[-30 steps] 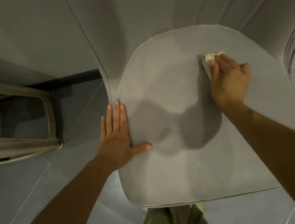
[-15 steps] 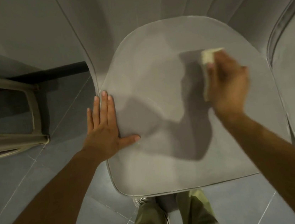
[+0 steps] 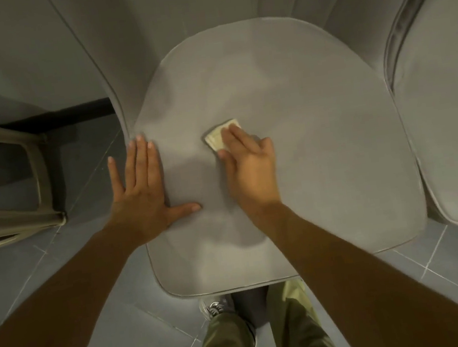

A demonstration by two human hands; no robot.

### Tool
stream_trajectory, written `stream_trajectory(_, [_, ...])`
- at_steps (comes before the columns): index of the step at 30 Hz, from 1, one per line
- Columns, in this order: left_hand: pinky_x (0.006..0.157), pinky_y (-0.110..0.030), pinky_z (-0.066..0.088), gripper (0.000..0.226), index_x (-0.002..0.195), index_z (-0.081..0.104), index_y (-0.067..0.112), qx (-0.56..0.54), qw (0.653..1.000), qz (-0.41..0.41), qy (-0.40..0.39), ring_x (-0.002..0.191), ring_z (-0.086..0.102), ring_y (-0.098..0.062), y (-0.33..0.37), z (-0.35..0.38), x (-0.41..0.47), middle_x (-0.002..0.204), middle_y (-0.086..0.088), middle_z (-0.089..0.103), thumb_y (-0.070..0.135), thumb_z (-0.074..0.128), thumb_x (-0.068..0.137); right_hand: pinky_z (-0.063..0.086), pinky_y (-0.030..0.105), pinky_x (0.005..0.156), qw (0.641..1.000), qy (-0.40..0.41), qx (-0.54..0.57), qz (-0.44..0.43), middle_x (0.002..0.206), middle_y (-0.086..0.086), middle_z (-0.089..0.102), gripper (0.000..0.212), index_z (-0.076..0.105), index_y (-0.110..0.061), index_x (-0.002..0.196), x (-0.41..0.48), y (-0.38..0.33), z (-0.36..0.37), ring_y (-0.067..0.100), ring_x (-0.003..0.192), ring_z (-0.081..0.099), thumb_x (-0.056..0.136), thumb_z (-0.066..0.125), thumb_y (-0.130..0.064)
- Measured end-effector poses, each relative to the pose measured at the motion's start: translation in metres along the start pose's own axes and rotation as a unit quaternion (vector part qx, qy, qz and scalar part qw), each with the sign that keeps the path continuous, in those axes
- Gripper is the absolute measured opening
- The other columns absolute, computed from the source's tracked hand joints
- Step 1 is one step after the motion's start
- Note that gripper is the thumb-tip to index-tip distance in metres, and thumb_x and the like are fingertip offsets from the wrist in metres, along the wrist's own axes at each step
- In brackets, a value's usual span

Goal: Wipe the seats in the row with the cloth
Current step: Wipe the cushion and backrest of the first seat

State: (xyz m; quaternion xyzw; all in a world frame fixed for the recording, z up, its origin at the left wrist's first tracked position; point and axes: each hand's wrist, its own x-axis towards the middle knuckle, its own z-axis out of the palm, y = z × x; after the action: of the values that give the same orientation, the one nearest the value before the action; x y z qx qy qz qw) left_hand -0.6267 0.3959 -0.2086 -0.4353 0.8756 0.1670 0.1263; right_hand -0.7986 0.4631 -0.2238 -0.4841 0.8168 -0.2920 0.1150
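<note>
Pressing a folded pale cloth (image 3: 220, 137) flat under straight fingers, the right hand (image 3: 247, 168) sits mid-frame on the grey seat (image 3: 319, 145), while the left hand (image 3: 142, 195) lies spread, fingers apart, on its left edge.

Most of the cloth (image 3: 218, 139) under the right hand (image 3: 250, 170); neighbouring seat (image 3: 446, 123) cut off at the right edge.

The left hand (image 3: 138, 196) and right hand (image 3: 250, 167) are bare, as are both forearms down to the frame's lower edge. At lower centre are loose olive-green fabric trousers (image 3: 229, 346) — creased — above a grey lace-up trainer (image 3: 214, 307).
</note>
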Motion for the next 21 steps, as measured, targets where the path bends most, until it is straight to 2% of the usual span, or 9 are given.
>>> stream_trajectory(3, [0.110, -0.033, -0.028, 0.134, 0.152, -0.001, 0.005, -0.009, 1.000, 0.017, 0.004, 0.146, -0.012, -0.020, 0.027, 0.000, 0.001, 0.161, -0.014, -0.003, 0.098, 0.015, 0.057, 0.033, 0.028, 0.086, 0.999, -0.024, 0.021, -0.010, 0.120, 0.015, 0.062, 0.035, 0.067, -0.003, 0.112, 0.006, 0.009, -0.025, 0.041, 0.091, 0.052, 0.088, 0.050, -0.023])
stream_trajectory(5, [0.110, -0.030, -0.028, 0.135, 0.152, -0.004, 0.006, -0.019, 0.999, 0.033, 0.001, 0.144, -0.016, -0.016, 0.040, 0.003, 0.000, 0.161, -0.011, -0.006, 0.098, 0.017, 0.056, 0.033, 0.026, 0.086, 1.000, 0.020, 0.012, 0.008, 0.118, 0.015, 0.063, 0.030, 0.068, -0.004, 0.110, 0.010, 0.030, -0.048, 0.037, 0.090, 0.055, 0.088, 0.055, -0.020])
stream_trajectory(8, [0.111, -0.028, -0.025, 0.136, 0.152, -0.003, 0.006, -0.022, 0.999, 0.034, -0.017, 0.145, -0.015, -0.016, 0.047, 0.006, -0.002, 0.161, -0.011, -0.004, 0.100, 0.011, 0.055, 0.023, 0.012, 0.085, 0.989, 0.111, -0.041, 0.087, 0.120, 0.016, 0.062, 0.029, 0.067, -0.004, 0.111, 0.020, 0.089, -0.091, 0.037, 0.098, 0.058, 0.091, 0.054, -0.020])
stream_trajectory(10, [0.111, -0.027, -0.025, 0.136, 0.152, 0.000, 0.005, -0.020, 0.999, 0.028, -0.023, 0.146, -0.011, -0.019, 0.048, 0.007, -0.001, 0.161, -0.012, -0.002, 0.100, 0.011, 0.056, 0.023, 0.016, 0.085, 0.979, 0.100, -0.087, 0.157, 0.129, 0.012, 0.056, 0.034, 0.062, -0.007, 0.118, 0.023, 0.127, -0.119, 0.037, 0.106, 0.051, 0.096, 0.045, -0.025])
stream_trajectory(13, [0.109, -0.027, -0.027, 0.135, 0.152, -0.002, 0.006, -0.014, 0.999, 0.018, -0.026, 0.146, -0.013, -0.020, 0.050, 0.006, 0.000, 0.161, -0.011, -0.004, 0.097, 0.023, 0.055, 0.027, 0.030, 0.096, 0.961, 0.084, -0.091, 0.247, 0.140, 0.009, 0.044, 0.038, 0.052, -0.010, 0.130, 0.023, 0.146, -0.129, 0.035, 0.115, 0.041, 0.099, 0.040, -0.028])
stream_trajectory(15, [0.109, -0.028, -0.026, 0.134, 0.152, -0.001, 0.006, -0.012, 0.999, 0.017, -0.024, 0.146, -0.012, -0.020, 0.051, 0.007, 0.000, 0.161, -0.012, -0.003, 0.092, 0.029, 0.055, 0.024, 0.032, 0.095, 0.968, 0.084, -0.090, 0.220, 0.136, 0.014, 0.048, 0.035, 0.056, -0.005, 0.125, 0.022, 0.127, -0.105, 0.038, 0.114, 0.046, 0.097, 0.044, -0.021])
stream_trajectory(18, [0.111, -0.029, -0.022, 0.130, 0.152, 0.008, 0.001, -0.014, 0.999, 0.013, -0.032, 0.147, -0.002, -0.027, 0.052, 0.008, 0.000, 0.160, -0.016, 0.006, 0.088, 0.035, 0.059, 0.026, 0.032, 0.091, 0.995, 0.031, -0.029, 0.093, 0.122, 0.018, 0.061, 0.041, 0.065, -0.002, 0.115, 0.001, 0.067, -0.045, 0.036, 0.107, 0.058, 0.089, 0.041, -0.024])
stream_trajectory(21, [0.112, -0.029, -0.023, 0.131, 0.152, 0.000, 0.003, -0.026, 0.999, 0.020, -0.022, 0.146, -0.011, -0.021, 0.050, 0.007, -0.003, 0.160, -0.015, -0.001, 0.089, 0.034, 0.058, 0.034, 0.032, 0.082, 0.998, -0.027, 0.048, 0.034, 0.119, 0.015, 0.063, 0.045, 0.067, -0.005, 0.113, -0.029, 0.010, -0.013, 0.026, 0.094, 0.050, 0.087, 0.040, -0.030])
